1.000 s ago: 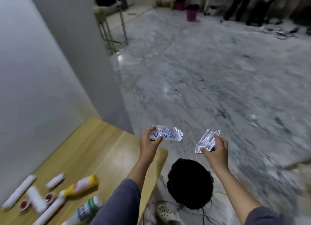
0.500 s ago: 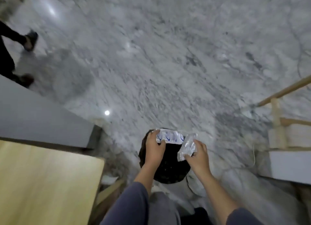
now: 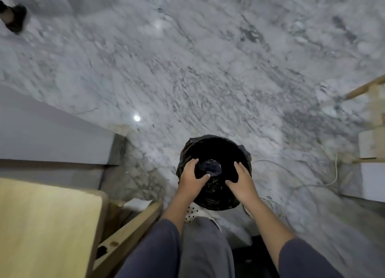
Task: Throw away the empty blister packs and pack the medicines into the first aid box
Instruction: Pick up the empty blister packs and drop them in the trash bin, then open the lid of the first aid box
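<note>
Both blister packs gone, left hand [image 3: 192,176] and right hand [image 3: 241,179] spread empty over one bin [image 3: 216,146]

Both blister packs are gone now; left hand [image 3: 192,176] and right hand [image 3: 241,180] hang spread, empty, over the black-bagged round bin [image 3: 214,146].

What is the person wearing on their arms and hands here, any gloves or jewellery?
No gloves: the left hand and right hand are bare, with no rings or watch visible. Dark blue-grey sleeves are pushed up, leaving both forearms uncovered.
</note>
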### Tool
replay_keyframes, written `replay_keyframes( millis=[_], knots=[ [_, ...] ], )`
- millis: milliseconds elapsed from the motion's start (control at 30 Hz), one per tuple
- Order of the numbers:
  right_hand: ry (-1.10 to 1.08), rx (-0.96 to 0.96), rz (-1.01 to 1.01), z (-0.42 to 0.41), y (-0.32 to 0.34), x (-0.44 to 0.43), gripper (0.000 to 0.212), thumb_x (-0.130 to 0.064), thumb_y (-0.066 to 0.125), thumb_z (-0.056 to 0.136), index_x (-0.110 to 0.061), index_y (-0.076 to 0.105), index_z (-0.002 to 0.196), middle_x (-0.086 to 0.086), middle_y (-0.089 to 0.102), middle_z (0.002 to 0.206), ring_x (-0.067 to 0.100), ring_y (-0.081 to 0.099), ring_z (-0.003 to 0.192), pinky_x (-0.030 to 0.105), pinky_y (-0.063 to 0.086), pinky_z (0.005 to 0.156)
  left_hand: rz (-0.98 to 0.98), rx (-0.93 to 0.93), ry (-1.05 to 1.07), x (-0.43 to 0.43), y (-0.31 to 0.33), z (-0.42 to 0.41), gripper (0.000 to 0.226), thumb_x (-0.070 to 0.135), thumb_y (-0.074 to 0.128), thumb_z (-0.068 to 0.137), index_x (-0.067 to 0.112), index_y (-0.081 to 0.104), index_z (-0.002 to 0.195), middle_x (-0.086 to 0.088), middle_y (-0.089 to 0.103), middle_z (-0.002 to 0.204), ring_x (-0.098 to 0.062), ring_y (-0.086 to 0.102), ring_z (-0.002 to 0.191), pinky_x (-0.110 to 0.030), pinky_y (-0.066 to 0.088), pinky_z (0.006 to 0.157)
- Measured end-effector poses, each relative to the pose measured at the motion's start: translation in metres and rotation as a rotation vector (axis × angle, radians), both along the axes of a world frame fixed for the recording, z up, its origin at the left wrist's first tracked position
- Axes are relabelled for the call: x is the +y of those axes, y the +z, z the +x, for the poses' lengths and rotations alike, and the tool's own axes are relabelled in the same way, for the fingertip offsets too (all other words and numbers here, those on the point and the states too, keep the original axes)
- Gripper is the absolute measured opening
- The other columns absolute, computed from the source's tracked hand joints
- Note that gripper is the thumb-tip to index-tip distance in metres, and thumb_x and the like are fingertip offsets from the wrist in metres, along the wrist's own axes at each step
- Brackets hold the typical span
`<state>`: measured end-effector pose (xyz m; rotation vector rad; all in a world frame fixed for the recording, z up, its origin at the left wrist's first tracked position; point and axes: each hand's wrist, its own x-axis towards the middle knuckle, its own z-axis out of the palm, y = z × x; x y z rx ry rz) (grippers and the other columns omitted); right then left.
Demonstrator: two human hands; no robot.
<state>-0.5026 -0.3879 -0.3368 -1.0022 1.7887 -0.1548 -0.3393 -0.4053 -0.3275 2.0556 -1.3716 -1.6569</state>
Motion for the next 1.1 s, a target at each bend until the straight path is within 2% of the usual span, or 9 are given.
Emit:
replay_keyframes(
  millis=[167, 300, 433, 533, 767, 900, 1100],
  knots=[
    [0.027, 0.028, -0.052, -0.001, 0.084, -0.013, 0.067, -0.022, 0.054, 0.091, -0.014, 0.019, 0.147, 0.006, 0.02, 0.156, 0.023, 0.022, 0.143, 0.035, 0.025, 0.115, -0.091, -0.058, -0.116, -0.014, 0.084, -0.002, 0.066, 0.028, 0.06, 0.093, 0.013, 0.028, 0.148, -0.004, 0.027, 0.156, -0.021, 0.03, 0.142, -0.033, 0.031, 0.114],
    [0.068, 0.048, -0.127, -0.001, 0.158, -0.022, 0.056, -0.02, 0.051, 0.092, -0.008, 0.029, 0.142, 0.01, 0.034, 0.149, 0.025, 0.033, 0.137, 0.032, 0.029, 0.11, -0.206, -0.062, -0.156, -0.028, 0.157, -0.004, 0.064, 0.029, 0.059, 0.094, 0.011, 0.029, 0.147, -0.005, 0.028, 0.154, -0.022, 0.032, 0.14, -0.032, 0.033, 0.111],
    [0.103, 0.04, -0.224, 0.009, 0.236, -0.027, 0.058, -0.024, 0.049, 0.093, -0.01, 0.024, 0.145, 0.007, 0.024, 0.154, 0.022, 0.025, 0.141, 0.034, 0.024, 0.115, -0.315, -0.081, -0.149, -0.03, 0.234, 0.009, 0.067, 0.032, 0.056, 0.095, 0.013, 0.023, 0.15, -0.002, 0.021, 0.158, -0.018, 0.026, 0.143, -0.027, 0.028, 0.11],
    [0.155, 0.058, -0.333, 0.029, 0.289, -0.029, 0.058, -0.022, 0.049, 0.093, -0.012, 0.026, 0.145, 0.007, 0.025, 0.154, 0.023, 0.025, 0.141, 0.034, 0.024, 0.115, -0.424, -0.092, -0.112, -0.023, 0.29, 0.03, 0.067, 0.032, 0.057, 0.095, 0.013, 0.024, 0.15, -0.003, 0.023, 0.157, -0.018, 0.027, 0.143, -0.029, 0.027, 0.112],
    [0.395, -0.009, -0.522, 0.128, 0.371, -0.008, 0.055, -0.02, 0.053, 0.091, -0.013, 0.033, 0.142, 0.008, 0.033, 0.151, 0.025, 0.034, 0.137, 0.035, 0.031, 0.111, -0.576, -0.217, 0.097, 0.054, 0.369, 0.139, 0.066, 0.028, 0.059, 0.093, 0.011, 0.028, 0.148, -0.004, 0.027, 0.155, -0.018, 0.026, 0.143, -0.027, 0.024, 0.112],
    [0.631, -0.036, -0.583, 0.209, 0.393, 0.021, 0.055, -0.019, 0.053, 0.09, -0.01, 0.035, 0.14, 0.01, 0.036, 0.149, 0.026, 0.034, 0.137, 0.035, 0.03, 0.11, -0.607, -0.325, 0.247, 0.125, 0.385, 0.211, 0.068, 0.026, 0.061, 0.091, 0.007, 0.029, 0.147, -0.007, 0.03, 0.155, -0.019, 0.027, 0.143, -0.02, 0.018, 0.111],
    [0.993, -0.144, -0.694, 0.335, 0.411, 0.092, 0.053, -0.016, 0.058, 0.086, -0.006, 0.041, 0.136, 0.014, 0.043, 0.144, 0.026, 0.038, 0.134, 0.028, 0.029, 0.107, -0.602, -0.536, 0.585, 0.25, 0.398, 0.309, 0.069, 0.028, 0.06, 0.092, 0.009, 0.026, 0.149, -0.005, 0.021, 0.159, -0.017, 0.018, 0.147, -0.019, 0.011, 0.112]
  ],
)
